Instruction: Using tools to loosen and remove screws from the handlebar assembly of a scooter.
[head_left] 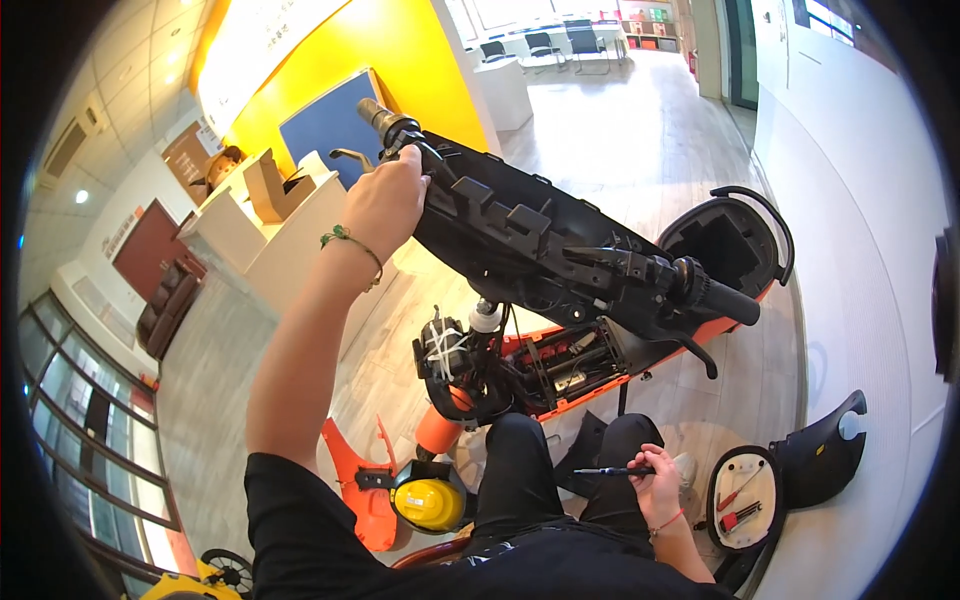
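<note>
My left hand point(388, 198) reaches up and closes round the handlebar point(400, 135) of an electric scooter, just beside its left grip and brake lever. The handlebar sits in a black plastic cover point(500, 215) that is tilted across my view. Low by my right knee, my right hand point(656, 485) pinches a slim black screwdriver-like tool point(615, 471), its thin end pointing left. Beneath the cover, the scooter's orange body point(565, 400) lies open with wiring and parts showing. A bundle wrapped in white ties point(445, 345) hangs at the steering column.
An orange panel point(365, 480) and a yellow round part point(428, 503) lie on the floor to my left. At right, a padded tray point(745, 500) holds a red screwdriver and other tools, beside a black panel point(825, 455). A white wall point(860, 250) runs along the right.
</note>
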